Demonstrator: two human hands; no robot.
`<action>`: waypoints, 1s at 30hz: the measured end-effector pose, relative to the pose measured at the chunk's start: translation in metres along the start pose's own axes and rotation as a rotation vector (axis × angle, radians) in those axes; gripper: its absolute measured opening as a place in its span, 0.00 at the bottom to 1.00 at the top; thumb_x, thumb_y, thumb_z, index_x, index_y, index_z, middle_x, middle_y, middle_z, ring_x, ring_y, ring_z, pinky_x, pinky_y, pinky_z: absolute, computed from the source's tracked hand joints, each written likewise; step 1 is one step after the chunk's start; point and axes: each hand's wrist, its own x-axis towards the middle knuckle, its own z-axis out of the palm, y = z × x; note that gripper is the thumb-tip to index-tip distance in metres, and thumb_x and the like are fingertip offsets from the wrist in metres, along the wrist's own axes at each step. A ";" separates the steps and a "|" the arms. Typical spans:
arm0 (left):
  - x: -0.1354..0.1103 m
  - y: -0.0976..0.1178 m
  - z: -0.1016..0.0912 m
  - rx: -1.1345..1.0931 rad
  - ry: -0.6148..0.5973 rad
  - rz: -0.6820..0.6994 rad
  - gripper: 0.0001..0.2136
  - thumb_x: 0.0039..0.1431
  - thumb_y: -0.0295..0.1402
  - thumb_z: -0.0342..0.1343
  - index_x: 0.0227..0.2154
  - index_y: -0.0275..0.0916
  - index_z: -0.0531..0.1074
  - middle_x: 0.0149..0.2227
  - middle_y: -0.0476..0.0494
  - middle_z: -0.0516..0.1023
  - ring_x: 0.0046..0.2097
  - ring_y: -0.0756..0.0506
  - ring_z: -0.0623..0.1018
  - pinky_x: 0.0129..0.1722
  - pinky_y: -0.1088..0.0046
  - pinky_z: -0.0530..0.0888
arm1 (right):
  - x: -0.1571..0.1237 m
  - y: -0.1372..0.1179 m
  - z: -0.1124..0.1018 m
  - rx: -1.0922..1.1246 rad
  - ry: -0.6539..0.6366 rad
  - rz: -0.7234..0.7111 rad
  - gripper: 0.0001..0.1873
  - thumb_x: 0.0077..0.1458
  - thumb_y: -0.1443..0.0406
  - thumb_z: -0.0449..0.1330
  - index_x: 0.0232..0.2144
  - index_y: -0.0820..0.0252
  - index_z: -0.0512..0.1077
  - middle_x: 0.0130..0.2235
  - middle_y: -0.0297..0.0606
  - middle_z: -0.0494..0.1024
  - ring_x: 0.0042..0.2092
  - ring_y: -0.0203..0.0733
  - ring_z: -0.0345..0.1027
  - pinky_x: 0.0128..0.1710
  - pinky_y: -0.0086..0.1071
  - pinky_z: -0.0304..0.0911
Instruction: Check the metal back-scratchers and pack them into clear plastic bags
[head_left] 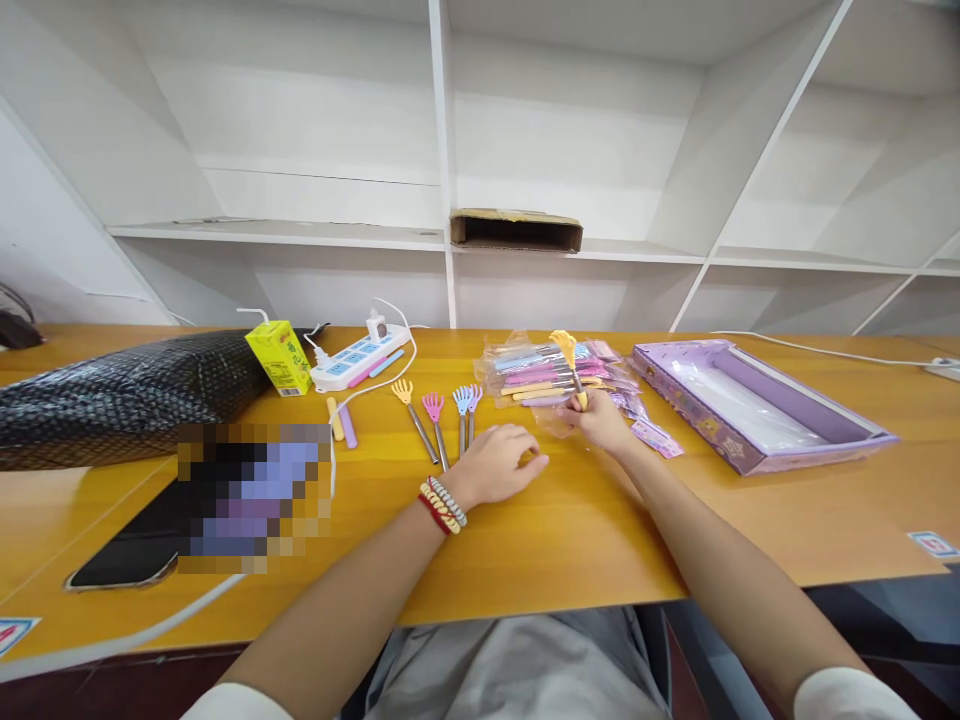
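Observation:
My right hand [598, 422] is closed around the handle of a yellow back scratcher [564, 348], its claw pointing up and away from me. Beneath that hand lies a pile of back scratchers in clear plastic sleeves [536, 378]. My left hand [501, 463] rests low over the table with loosely bent fingers, thumb apart, and nothing visible in it. Just beyond it lie claw heads on metal rods: a yellow one [403, 391], a pink one [433, 405], a blue one [462, 401] and a purple one [474, 399]. My left hand partly hides their lower ends.
A purple display box [739, 455] stands at right. Loose yellow [334, 418] and purple handles [348, 426] lie left, near a power strip [361, 358]. Further left are a yellow drink carton [279, 358], a black wrapped bundle [142, 385] and a phone [127, 545].

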 end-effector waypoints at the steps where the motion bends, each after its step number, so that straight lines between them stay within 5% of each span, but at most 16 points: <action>1: 0.001 -0.001 0.000 -0.043 0.056 -0.072 0.15 0.60 0.42 0.43 0.32 0.39 0.70 0.34 0.45 0.75 0.39 0.46 0.74 0.42 0.67 0.68 | -0.002 -0.003 0.001 0.065 -0.009 -0.024 0.18 0.40 0.64 0.60 0.17 0.58 0.50 0.19 0.28 0.61 0.22 0.31 0.56 0.23 0.28 0.55; 6: 0.004 -0.011 0.007 -0.334 0.240 -0.330 0.15 0.57 0.46 0.46 0.39 0.40 0.63 0.34 0.46 0.74 0.37 0.46 0.75 0.37 0.67 0.71 | -0.010 -0.019 0.010 0.234 -0.012 -0.068 0.22 0.39 0.61 0.64 0.18 0.57 0.51 0.20 0.28 0.61 0.23 0.33 0.59 0.22 0.29 0.57; 11: 0.004 -0.008 0.013 -0.436 0.330 -0.285 0.22 0.52 0.42 0.55 0.45 0.37 0.55 0.39 0.43 0.73 0.41 0.46 0.75 0.41 0.66 0.72 | -0.012 -0.024 0.014 0.258 -0.049 -0.056 0.22 0.39 0.61 0.64 0.18 0.57 0.51 0.21 0.27 0.60 0.21 0.31 0.58 0.21 0.28 0.57; 22: 0.007 -0.004 0.003 -0.391 0.350 -0.212 0.12 0.58 0.37 0.49 0.39 0.38 0.73 0.39 0.45 0.77 0.40 0.48 0.75 0.40 0.71 0.72 | -0.011 -0.019 0.016 0.238 -0.075 -0.036 0.22 0.40 0.61 0.64 0.17 0.57 0.51 0.18 0.27 0.60 0.20 0.31 0.58 0.21 0.28 0.57; 30: 0.005 -0.004 -0.002 -0.302 0.393 -0.229 0.10 0.56 0.35 0.50 0.33 0.40 0.75 0.34 0.46 0.79 0.35 0.48 0.77 0.35 0.72 0.72 | -0.011 -0.018 0.012 0.200 -0.043 -0.043 0.22 0.40 0.59 0.64 0.17 0.58 0.52 0.19 0.29 0.64 0.21 0.31 0.57 0.21 0.29 0.58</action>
